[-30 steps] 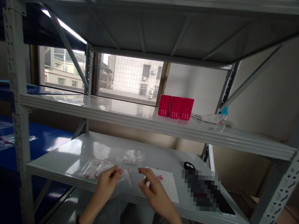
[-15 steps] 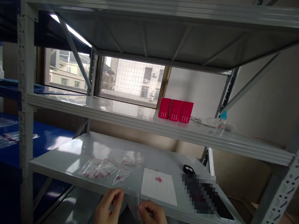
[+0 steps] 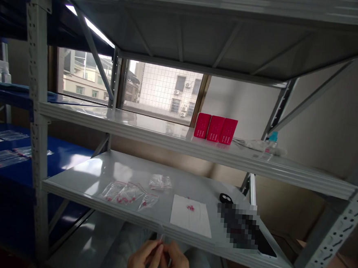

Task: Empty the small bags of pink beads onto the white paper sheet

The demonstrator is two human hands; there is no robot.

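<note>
Both my hands are together in front of the shelf's front edge, above my knees. Between the fingertips of my left hand point(image 3: 143, 259) and my right hand point(image 3: 175, 262), a small clear zip bag point(image 3: 161, 233) is pinched; most of it is hidden by the fingers. On the shelf ahead, a white sheet of paper point(image 3: 188, 221) carries a small heap of red pieces point(image 3: 191, 208). Left of it lie several clear bags with red pieces inside point(image 3: 126, 195), one smaller filled bag point(image 3: 147, 202), and a stack of clear bags point(image 3: 160, 182) farther back.
A black ring-shaped object point(image 3: 226, 198) and a pixelated dark item point(image 3: 236, 228) lie at the right of the shelf point(image 3: 83, 180). Red boxes point(image 3: 215, 129) stand on the shelf above, near a blue-capped bottle point(image 3: 271, 143). A metal upright point(image 3: 39, 140) rises at left; flat bags point(image 3: 1, 157) lie beyond.
My left hand has moved right to meet my right hand at the bag, which they now pinch together. The view has shifted slightly.
</note>
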